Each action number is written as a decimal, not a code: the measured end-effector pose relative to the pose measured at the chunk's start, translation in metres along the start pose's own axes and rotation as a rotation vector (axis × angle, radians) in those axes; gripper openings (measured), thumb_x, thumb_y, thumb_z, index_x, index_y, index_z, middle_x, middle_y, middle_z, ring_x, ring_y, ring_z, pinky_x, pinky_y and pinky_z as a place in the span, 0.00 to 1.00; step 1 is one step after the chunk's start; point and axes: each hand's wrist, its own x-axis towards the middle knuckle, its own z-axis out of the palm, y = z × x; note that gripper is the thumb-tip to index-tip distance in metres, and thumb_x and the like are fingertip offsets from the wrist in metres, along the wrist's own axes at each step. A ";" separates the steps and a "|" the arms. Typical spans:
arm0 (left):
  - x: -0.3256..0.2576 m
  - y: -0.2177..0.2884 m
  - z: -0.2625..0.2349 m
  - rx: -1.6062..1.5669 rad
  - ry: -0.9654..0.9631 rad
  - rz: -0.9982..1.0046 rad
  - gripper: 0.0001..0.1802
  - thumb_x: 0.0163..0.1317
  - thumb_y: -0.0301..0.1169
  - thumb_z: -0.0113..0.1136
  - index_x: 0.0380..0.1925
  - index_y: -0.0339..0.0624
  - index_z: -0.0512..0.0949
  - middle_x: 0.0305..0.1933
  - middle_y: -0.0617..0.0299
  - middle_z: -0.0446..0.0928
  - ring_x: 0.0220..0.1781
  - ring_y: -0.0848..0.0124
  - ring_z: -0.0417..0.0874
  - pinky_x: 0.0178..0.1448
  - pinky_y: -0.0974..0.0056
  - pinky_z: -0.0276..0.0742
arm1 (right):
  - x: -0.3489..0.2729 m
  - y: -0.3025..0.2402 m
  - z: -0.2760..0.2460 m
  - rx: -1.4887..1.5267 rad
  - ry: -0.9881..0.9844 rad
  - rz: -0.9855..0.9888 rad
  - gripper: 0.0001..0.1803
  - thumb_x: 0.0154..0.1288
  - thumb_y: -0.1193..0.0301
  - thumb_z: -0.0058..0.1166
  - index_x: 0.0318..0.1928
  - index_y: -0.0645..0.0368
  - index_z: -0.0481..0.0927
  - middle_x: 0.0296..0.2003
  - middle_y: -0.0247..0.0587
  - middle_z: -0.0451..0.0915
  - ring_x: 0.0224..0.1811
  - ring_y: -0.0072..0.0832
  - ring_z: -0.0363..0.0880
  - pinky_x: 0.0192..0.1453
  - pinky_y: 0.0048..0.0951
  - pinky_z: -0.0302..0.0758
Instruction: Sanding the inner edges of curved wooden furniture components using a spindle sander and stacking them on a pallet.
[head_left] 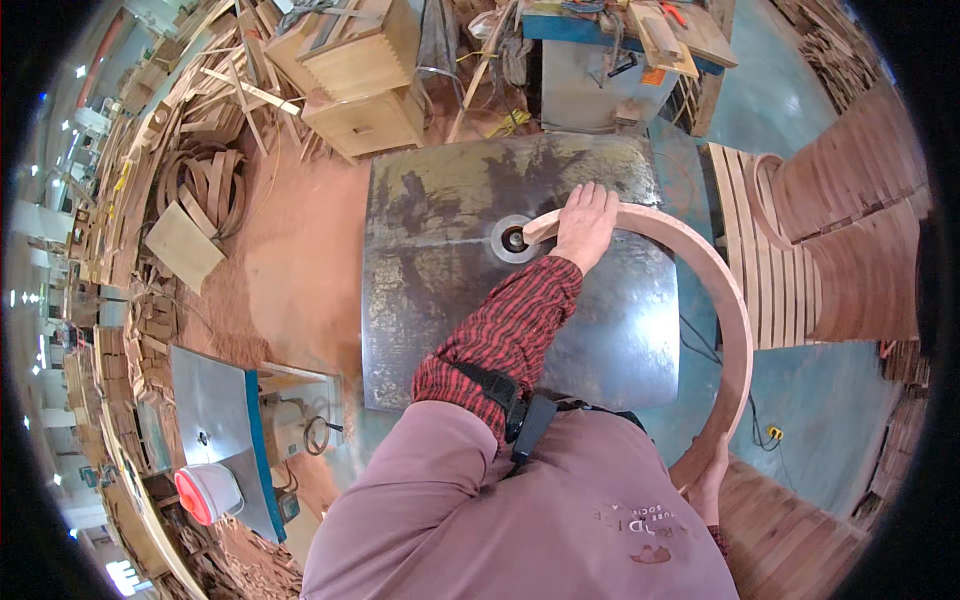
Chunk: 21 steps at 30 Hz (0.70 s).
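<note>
A curved wooden piece (737,320), bent in a wide arc, reaches from the middle of a metal machine table (430,330) round to my right side. My left hand (585,225) lies over it near its far end, fingers wrapped across the wood. That end touches or overlaps the round spindle opening (514,239) in the table; exact contact is unclear. Low beside my body, my right hand (710,480) grips the other end, its fingers partly hidden. A red and black checked sleeve (500,335) covers my left forearm.
Stacked curved wooden parts (850,180) stand on a slatted pallet (770,270) at right. Bundled wooden rings (200,185) and scrap wood lie at left. A smaller machine table (215,400) carries a white bucket (215,490). Wooden drawers (365,120) and a workbench (600,80) stand beyond. A cable (757,420) crosses the floor.
</note>
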 end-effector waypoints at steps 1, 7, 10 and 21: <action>0.001 -0.003 0.002 0.021 0.004 -0.001 0.14 0.61 0.32 0.63 0.45 0.39 0.77 0.48 0.51 0.80 0.63 0.53 0.79 0.71 0.51 0.71 | 0.003 -0.001 0.002 0.008 -0.015 0.013 0.33 0.78 0.42 0.51 0.60 0.61 0.76 0.43 0.44 0.80 0.42 0.34 0.80 0.45 0.36 0.78; 0.006 -0.016 0.005 0.017 0.000 -0.045 0.11 0.59 0.34 0.65 0.38 0.43 0.76 0.41 0.55 0.80 0.53 0.56 0.82 0.64 0.52 0.76 | 0.014 -0.014 0.013 0.020 -0.020 0.068 0.36 0.79 0.39 0.46 0.62 0.62 0.74 0.43 0.46 0.80 0.44 0.35 0.80 0.48 0.37 0.78; 0.005 -0.016 0.004 0.001 0.007 -0.057 0.09 0.60 0.33 0.63 0.38 0.44 0.76 0.39 0.56 0.80 0.51 0.56 0.83 0.62 0.52 0.76 | 0.023 -0.012 0.002 0.035 -0.031 0.090 0.37 0.79 0.38 0.46 0.62 0.63 0.74 0.44 0.46 0.80 0.44 0.35 0.80 0.49 0.37 0.78; -0.021 -0.022 -0.017 0.035 0.023 -0.054 0.13 0.64 0.35 0.61 0.46 0.43 0.78 0.49 0.52 0.82 0.60 0.54 0.82 0.68 0.50 0.75 | 0.014 -0.019 0.014 0.035 -0.045 0.112 0.35 0.79 0.41 0.48 0.63 0.62 0.75 0.44 0.45 0.80 0.44 0.35 0.80 0.47 0.38 0.79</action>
